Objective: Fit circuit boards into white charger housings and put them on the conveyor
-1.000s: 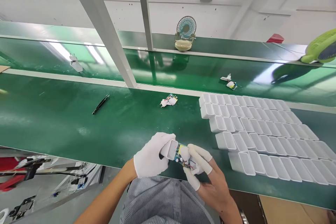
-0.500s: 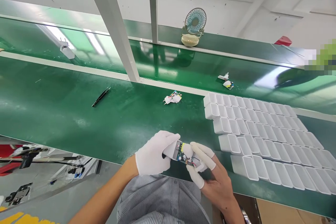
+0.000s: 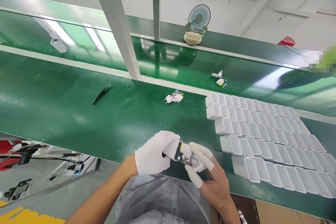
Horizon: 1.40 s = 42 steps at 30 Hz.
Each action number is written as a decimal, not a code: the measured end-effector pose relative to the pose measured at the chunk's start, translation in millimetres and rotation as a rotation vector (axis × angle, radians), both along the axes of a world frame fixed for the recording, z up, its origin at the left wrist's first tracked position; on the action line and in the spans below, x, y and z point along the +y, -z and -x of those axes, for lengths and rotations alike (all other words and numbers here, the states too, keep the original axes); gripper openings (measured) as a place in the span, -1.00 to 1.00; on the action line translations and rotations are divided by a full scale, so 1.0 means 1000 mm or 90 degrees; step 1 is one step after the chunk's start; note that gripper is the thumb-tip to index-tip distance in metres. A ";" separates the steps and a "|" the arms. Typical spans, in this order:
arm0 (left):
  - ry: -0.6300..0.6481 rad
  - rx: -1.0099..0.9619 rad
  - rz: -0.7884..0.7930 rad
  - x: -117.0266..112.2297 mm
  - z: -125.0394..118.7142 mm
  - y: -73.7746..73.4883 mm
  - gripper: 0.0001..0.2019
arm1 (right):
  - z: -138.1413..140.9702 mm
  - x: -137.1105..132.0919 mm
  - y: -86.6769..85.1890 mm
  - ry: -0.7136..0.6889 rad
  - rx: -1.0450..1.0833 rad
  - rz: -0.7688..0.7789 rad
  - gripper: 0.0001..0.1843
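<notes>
My left hand [image 3: 156,151], in a white glove, is closed around a white plastic casing [image 3: 171,149]. My right hand [image 3: 210,169], with white finger cots on several fingers, pinches a small circuit board [image 3: 183,153] by its white end piece [image 3: 198,165]. Yellow tape, a white patch and small components show on the board. Its far edge meets the casing's open end; whether it reaches inside is hard to tell. Both parts are held just above the near edge of the green bench [image 3: 126,119].
Rows of white open casings [image 3: 275,147] cover the bench's right side. Another board with a plug [image 3: 174,96] lies ahead, tweezers [image 3: 101,94] to its left. Beyond the rail, a green conveyor carries a white adapter [image 3: 58,44] and loose parts [image 3: 221,82]. A post [image 3: 118,24] and fan [image 3: 198,19] stand farther back.
The adapter and loose parts on the conveyor have moved left. The board in my right hand sits slightly closer to the casing, and my view has shifted a little.
</notes>
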<state>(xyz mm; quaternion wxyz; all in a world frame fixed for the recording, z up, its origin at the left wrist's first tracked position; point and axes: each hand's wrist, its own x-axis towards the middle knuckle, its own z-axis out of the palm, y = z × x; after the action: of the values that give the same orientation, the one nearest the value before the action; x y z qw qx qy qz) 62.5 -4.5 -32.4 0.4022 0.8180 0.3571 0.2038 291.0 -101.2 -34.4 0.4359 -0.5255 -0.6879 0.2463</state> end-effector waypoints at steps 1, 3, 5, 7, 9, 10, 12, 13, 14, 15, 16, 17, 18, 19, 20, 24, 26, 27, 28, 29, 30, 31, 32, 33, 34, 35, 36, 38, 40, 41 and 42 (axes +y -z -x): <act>0.000 -0.002 0.001 0.000 0.000 0.000 -0.26 | 0.001 0.000 -0.001 0.003 -0.008 -0.006 -0.35; 0.001 -0.006 -0.002 0.001 0.000 0.000 -0.25 | 0.002 0.001 -0.001 0.007 -0.030 -0.013 -0.35; 0.001 -0.004 -0.005 0.001 -0.001 0.000 -0.25 | 0.003 0.002 -0.001 0.007 -0.044 -0.018 -0.35; -0.001 0.002 -0.003 0.000 0.000 -0.001 -0.25 | 0.004 0.002 0.000 0.006 -0.045 -0.018 -0.35; -0.005 0.007 0.000 0.000 0.000 -0.002 -0.25 | 0.005 0.003 0.000 0.005 -0.041 -0.026 -0.35; -0.007 0.008 0.001 0.000 0.000 -0.002 -0.25 | 0.005 0.003 0.000 0.004 -0.038 -0.031 -0.35; -0.009 0.003 0.000 0.001 0.000 -0.002 -0.24 | 0.006 0.002 0.000 0.001 -0.032 -0.042 -0.35; -0.010 -0.001 -0.001 0.001 0.000 -0.002 -0.24 | 0.006 0.002 0.000 0.000 -0.029 -0.047 -0.34; -0.010 -0.004 -0.002 0.001 0.000 -0.002 -0.24 | 0.006 0.001 0.001 0.001 -0.025 -0.051 -0.34; -0.009 -0.007 -0.001 0.001 0.000 -0.001 -0.24 | 0.006 0.001 0.002 0.003 -0.020 -0.052 -0.33; -0.009 -0.008 0.000 0.001 0.000 -0.001 -0.24 | 0.006 0.000 0.003 0.006 -0.015 -0.053 -0.33; -0.010 -0.009 0.001 0.000 0.000 -0.001 -0.24 | 0.006 0.000 0.004 0.009 -0.008 -0.053 -0.33; -0.010 -0.011 0.001 0.000 0.000 -0.001 -0.24 | 0.005 -0.001 0.006 0.010 0.003 -0.051 -0.32; -0.011 -0.013 0.001 0.000 0.000 -0.001 -0.24 | 0.005 -0.001 0.007 0.008 0.014 -0.046 -0.32; -0.014 -0.015 -0.001 0.000 0.000 -0.001 -0.24 | 0.005 -0.001 0.008 0.004 0.024 -0.041 -0.32; -0.013 -0.006 0.010 0.000 0.000 -0.002 -0.25 | 0.004 0.000 0.009 -0.013 0.041 -0.015 -0.33; -0.012 0.001 0.019 0.000 0.001 -0.003 -0.25 | 0.004 0.000 0.008 -0.013 0.035 -0.012 -0.32; -0.013 0.001 0.020 0.000 0.001 -0.003 -0.25 | 0.004 0.000 0.008 -0.013 0.031 -0.014 -0.32; -0.014 0.000 0.021 0.000 0.001 -0.003 -0.25 | 0.004 0.000 0.007 -0.014 0.027 -0.019 -0.32; -0.015 -0.001 0.021 0.000 0.001 -0.003 -0.25 | 0.004 0.000 0.007 -0.014 0.024 -0.023 -0.32; -0.017 -0.002 0.020 0.000 0.001 -0.003 -0.25 | 0.004 0.000 0.007 -0.014 0.023 -0.026 -0.32; -0.017 -0.003 0.021 0.000 0.000 -0.002 -0.25 | 0.004 0.000 0.007 -0.013 0.024 -0.027 -0.32; -0.019 -0.004 0.022 0.000 0.000 -0.002 -0.25 | 0.004 0.001 0.007 -0.011 0.025 -0.026 -0.33; -0.019 -0.005 0.023 0.000 0.000 -0.002 -0.25 | 0.004 0.001 0.007 -0.009 0.027 -0.023 -0.32; -0.019 -0.007 0.023 0.000 0.000 -0.002 -0.25 | 0.004 0.001 0.007 -0.008 0.029 -0.019 -0.32; -0.019 -0.009 0.022 0.000 0.000 -0.002 -0.25 | 0.004 0.001 0.006 -0.009 0.030 -0.017 -0.32; -0.017 -0.011 0.021 0.000 0.000 -0.002 -0.25 | 0.004 0.001 0.006 -0.009 0.030 -0.017 -0.32; -0.016 -0.013 0.019 0.000 0.000 -0.001 -0.25 | 0.005 0.002 0.004 -0.011 0.028 -0.023 -0.32; -0.019 -0.011 0.019 0.000 0.000 -0.001 -0.24 | 0.006 0.002 0.003 -0.008 0.026 -0.035 -0.31; -0.021 -0.010 0.020 0.000 0.000 -0.001 -0.24 | 0.007 0.003 0.003 -0.007 0.025 -0.038 -0.30; -0.023 -0.008 0.020 0.000 0.000 -0.001 -0.24 | 0.007 0.003 0.003 -0.006 0.023 -0.040 -0.30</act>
<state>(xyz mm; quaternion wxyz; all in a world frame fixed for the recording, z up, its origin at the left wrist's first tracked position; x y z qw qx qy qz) 62.9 -4.3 -31.7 0.4134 0.8039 0.3720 0.2108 284.0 -98.3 -37.0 0.4635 -0.5039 -0.6894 0.2364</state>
